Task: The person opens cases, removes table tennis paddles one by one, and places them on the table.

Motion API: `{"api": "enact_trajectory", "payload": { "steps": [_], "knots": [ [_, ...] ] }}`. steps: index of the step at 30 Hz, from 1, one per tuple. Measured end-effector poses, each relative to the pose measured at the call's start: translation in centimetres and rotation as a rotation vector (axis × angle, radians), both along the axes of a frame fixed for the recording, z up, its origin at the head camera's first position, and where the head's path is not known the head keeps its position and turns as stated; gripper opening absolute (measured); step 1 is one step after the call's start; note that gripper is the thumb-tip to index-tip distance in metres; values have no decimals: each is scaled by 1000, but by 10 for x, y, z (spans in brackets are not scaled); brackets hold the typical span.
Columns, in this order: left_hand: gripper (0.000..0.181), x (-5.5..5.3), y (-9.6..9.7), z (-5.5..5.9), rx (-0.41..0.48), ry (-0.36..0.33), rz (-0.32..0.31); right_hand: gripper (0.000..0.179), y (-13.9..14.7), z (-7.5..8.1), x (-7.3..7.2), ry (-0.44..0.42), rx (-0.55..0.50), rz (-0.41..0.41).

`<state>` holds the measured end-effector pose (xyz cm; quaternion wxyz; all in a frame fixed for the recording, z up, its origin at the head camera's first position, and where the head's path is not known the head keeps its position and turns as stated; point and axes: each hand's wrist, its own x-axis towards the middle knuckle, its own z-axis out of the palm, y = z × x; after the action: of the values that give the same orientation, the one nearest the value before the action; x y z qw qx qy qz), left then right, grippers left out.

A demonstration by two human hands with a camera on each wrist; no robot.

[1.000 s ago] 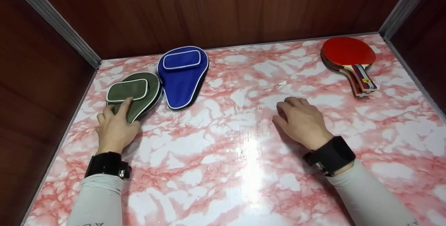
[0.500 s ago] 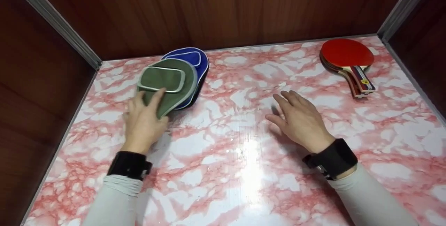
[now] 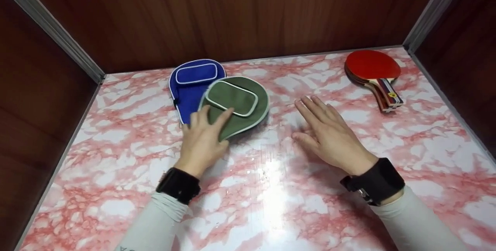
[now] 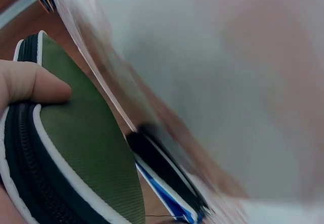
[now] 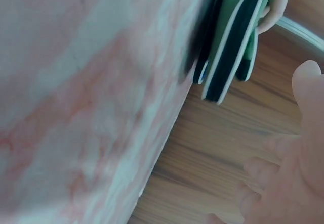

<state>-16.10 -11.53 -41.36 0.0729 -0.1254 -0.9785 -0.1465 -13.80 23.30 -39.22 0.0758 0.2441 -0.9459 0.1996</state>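
My left hand [image 3: 203, 136] grips the narrow lower end of a green table tennis bat case [image 3: 248, 117] with white piping and a front pocket. In the left wrist view a thumb presses on the green case [image 4: 86, 133], beside its dark zip. The right wrist view shows the green case [image 5: 238, 42] raised off the tabletop. Behind it lies a blue bat case [image 3: 190, 96], its right and lower parts covered by the green one. My right hand [image 3: 333, 134] hovers over the table to the right, fingers straight, holding nothing.
Red table tennis bats [image 3: 372, 65] lie stacked at the far right, handles toward me. The pink and white marbled table [image 3: 240, 212] is enclosed by dark wood panels [image 3: 248, 14] at the back and both sides.
My left hand has lifted the green case and carried it right, across the blue case. My right hand's fingers have straightened. The view has shifted slightly.
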Motion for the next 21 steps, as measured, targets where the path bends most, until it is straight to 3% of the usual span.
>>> {"api": "enact_trajectory", "payload": {
  "steps": [12,21],
  "knots": [
    [90,10,53,-7,-92,6,-187,86,2,10,2,-12,3,2],
    [91,18,80,-8,-127,22,-362,83,7,6,-10,-82,11,-18]
  ]
}}
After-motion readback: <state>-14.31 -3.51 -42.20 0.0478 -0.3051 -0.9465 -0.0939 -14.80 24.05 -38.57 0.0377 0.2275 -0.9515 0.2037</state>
